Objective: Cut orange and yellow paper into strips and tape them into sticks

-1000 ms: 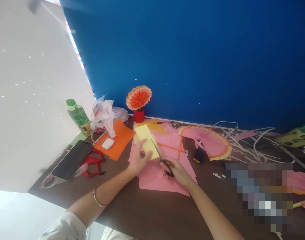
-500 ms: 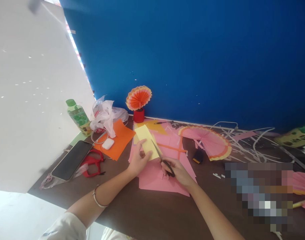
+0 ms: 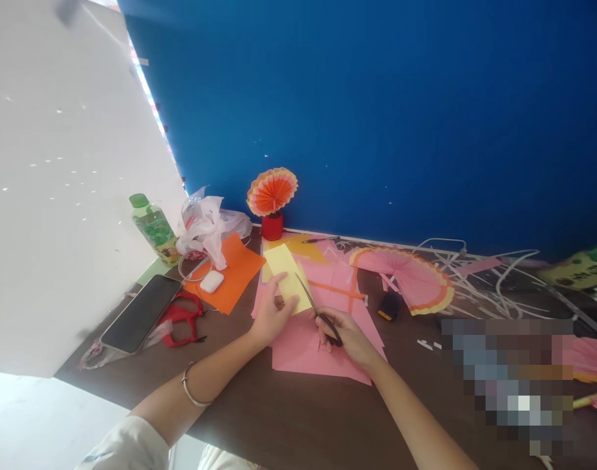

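My left hand (image 3: 271,316) holds a pale yellow strip of paper (image 3: 282,262) by its lower part, thumb and fingers on its surface. In my right hand (image 3: 350,336) are black-handled scissors (image 3: 331,328), their blades pointing up and left along the paper's right side. The blades look nearly closed; whether they bite into the paper I cannot tell. Under both hands lie pink paper sheets (image 3: 298,359), with a thin orange strip (image 3: 335,289) across them.
Left are orange paper (image 3: 234,274), a white earbud case (image 3: 212,282), a phone (image 3: 140,313), a red strap-like item (image 3: 181,333) and a bottle (image 3: 154,228). Behind stands a pleated paper fan (image 3: 273,191) in a red pot (image 3: 272,227). A pink pleated fan (image 3: 410,277) and cables (image 3: 504,274) lie right.
Almost nothing differs. Both hands, the yellow paper and the scissors keep practically the same position.
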Action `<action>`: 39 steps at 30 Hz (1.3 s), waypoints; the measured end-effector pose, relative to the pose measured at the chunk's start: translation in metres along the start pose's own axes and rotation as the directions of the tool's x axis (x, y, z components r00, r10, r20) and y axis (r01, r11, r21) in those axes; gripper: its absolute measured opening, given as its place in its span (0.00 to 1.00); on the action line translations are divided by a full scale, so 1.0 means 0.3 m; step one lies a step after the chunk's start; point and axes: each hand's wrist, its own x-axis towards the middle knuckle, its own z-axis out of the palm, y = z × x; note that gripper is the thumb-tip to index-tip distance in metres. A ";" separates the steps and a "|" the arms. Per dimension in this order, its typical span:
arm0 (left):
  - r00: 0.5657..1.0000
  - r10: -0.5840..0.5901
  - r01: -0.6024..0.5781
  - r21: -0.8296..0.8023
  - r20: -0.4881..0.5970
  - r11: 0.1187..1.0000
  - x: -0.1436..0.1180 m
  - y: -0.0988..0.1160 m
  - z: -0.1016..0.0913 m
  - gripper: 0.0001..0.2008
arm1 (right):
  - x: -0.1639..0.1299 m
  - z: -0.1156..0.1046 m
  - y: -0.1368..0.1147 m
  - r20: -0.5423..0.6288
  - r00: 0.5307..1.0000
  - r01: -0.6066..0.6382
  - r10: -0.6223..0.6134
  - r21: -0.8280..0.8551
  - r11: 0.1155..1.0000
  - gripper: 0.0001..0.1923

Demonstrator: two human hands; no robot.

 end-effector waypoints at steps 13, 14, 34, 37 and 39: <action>0.999 -0.031 0.032 -0.055 0.018 0.998 -0.005 0.000 0.007 0.23 | 0.001 0.000 -0.008 0.006 1.000 -0.010 0.010 -0.004 1.000 0.17; 1.000 -0.022 0.023 -0.048 0.009 0.999 -0.004 0.002 0.006 0.23 | 0.001 0.000 -0.007 0.005 1.000 -0.010 0.010 0.001 1.000 0.17; 1.000 0.005 -0.005 0.006 -0.023 1.000 -0.002 0.012 0.001 0.23 | -0.003 0.000 -0.010 0.005 1.000 -0.014 0.014 0.001 1.000 0.15; 0.999 0.028 -0.027 0.020 -0.033 0.999 -0.001 0.009 -0.003 0.23 | -0.003 -0.001 -0.016 0.001 1.000 -0.030 0.030 -0.004 1.000 0.16; 0.997 0.046 -0.043 0.047 -0.066 0.998 0.000 0.014 -0.006 0.21 | -0.004 -0.004 -0.018 -0.005 0.999 -0.035 0.035 -0.015 0.999 0.16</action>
